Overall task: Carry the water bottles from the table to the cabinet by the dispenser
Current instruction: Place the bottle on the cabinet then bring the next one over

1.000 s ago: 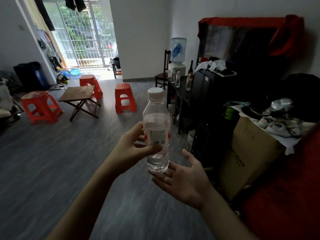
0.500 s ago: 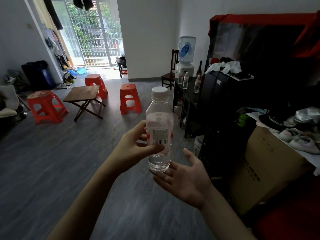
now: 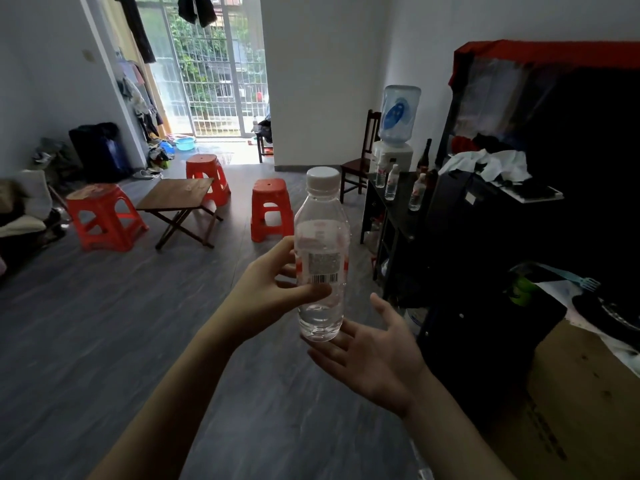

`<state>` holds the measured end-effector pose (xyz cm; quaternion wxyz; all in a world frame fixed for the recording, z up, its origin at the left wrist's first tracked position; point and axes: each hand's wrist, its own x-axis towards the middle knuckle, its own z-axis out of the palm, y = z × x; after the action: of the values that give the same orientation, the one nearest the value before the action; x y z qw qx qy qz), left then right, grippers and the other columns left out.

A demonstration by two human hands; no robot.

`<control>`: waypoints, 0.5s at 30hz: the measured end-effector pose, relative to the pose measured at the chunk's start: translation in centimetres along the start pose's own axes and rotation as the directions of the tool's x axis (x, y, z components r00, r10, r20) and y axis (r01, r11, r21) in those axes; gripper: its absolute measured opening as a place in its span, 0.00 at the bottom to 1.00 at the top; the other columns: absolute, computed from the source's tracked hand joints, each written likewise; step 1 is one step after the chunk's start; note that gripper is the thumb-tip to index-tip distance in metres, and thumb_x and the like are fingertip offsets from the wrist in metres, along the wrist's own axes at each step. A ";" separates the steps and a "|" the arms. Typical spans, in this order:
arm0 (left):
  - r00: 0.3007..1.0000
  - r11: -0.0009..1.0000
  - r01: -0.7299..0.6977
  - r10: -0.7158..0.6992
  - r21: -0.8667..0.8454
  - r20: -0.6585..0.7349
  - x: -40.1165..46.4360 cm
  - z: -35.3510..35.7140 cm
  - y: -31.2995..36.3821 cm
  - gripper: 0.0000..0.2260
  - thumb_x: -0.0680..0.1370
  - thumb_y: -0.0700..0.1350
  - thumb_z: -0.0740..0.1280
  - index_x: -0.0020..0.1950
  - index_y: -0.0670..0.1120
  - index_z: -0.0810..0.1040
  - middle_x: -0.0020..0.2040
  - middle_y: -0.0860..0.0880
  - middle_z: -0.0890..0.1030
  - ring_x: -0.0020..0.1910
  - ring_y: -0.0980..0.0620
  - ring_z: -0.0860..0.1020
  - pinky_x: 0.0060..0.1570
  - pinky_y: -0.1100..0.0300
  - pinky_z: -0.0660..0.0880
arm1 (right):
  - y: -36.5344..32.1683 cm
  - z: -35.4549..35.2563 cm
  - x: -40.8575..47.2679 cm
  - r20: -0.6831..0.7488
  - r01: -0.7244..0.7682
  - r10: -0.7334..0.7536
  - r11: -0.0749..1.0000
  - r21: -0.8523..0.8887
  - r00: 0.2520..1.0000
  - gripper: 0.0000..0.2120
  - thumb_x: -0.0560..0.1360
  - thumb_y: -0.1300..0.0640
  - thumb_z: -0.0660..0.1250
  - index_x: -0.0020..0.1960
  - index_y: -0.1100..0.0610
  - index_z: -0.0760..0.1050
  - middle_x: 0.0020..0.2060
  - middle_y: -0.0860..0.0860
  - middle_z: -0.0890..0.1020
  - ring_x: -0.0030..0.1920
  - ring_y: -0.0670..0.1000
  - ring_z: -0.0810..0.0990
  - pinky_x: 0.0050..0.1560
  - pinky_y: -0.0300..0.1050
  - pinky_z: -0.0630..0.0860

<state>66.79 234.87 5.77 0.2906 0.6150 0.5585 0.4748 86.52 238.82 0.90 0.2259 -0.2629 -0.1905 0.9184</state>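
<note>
One water bottle (image 3: 322,258) is gripped upright by the left hand (image 3: 266,292), the opened right hand (image 3: 374,355) beneath; three bottles (image 3: 391,183) are seen on the far cabinet (image 3: 398,216), the bench (image 3: 176,194) bare

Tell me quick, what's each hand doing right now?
Left hand: grip closed on the bottle.
Right hand: open, palm up under the bottle's base, holding nothing.

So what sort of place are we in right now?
Most likely the living room of a home. A water dispenser stands by a dark cabinet that already holds bottles, red plastic stools ring a small folding table, and clothes hang by the barred balcony door.
</note>
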 end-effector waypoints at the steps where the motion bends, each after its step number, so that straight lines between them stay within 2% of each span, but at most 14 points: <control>1: 1.000 1.000 0.005 -0.005 -0.002 -0.005 1.0 -0.1 -0.3 0.29 0.67 0.58 0.76 0.67 0.56 0.75 0.58 0.53 0.84 0.57 0.50 0.83 0.56 0.43 0.81 | -0.8 0.0 0.8 -0.002 -0.006 0.006 1.000 0.001 1.000 0.38 0.74 0.36 0.61 0.70 0.66 0.74 0.69 0.64 0.75 0.73 0.62 0.70 0.74 0.58 0.64; 9: 0.999 0.999 0.036 -0.035 0.023 -0.030 7.5 -2.4 -4.4 0.30 0.67 0.58 0.76 0.67 0.57 0.75 0.58 0.54 0.84 0.57 0.52 0.83 0.56 0.43 0.81 | -5.2 0.2 8.4 -0.004 -0.061 0.062 0.998 0.006 0.998 0.38 0.75 0.36 0.61 0.70 0.66 0.73 0.68 0.64 0.75 0.72 0.62 0.70 0.71 0.57 0.67; 15: 0.998 0.998 0.036 -0.033 0.044 -0.056 14.1 -6.8 -8.3 0.30 0.67 0.59 0.76 0.68 0.58 0.74 0.59 0.55 0.83 0.58 0.53 0.82 0.57 0.45 0.81 | -8.8 2.1 16.4 -0.014 -0.058 0.058 0.998 -0.028 0.998 0.38 0.75 0.36 0.60 0.70 0.66 0.73 0.68 0.63 0.76 0.72 0.61 0.71 0.67 0.56 0.70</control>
<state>56.18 248.99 4.66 0.2691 0.5982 0.5876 0.4738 75.60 254.08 0.18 0.1968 -0.2773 -0.1943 0.9201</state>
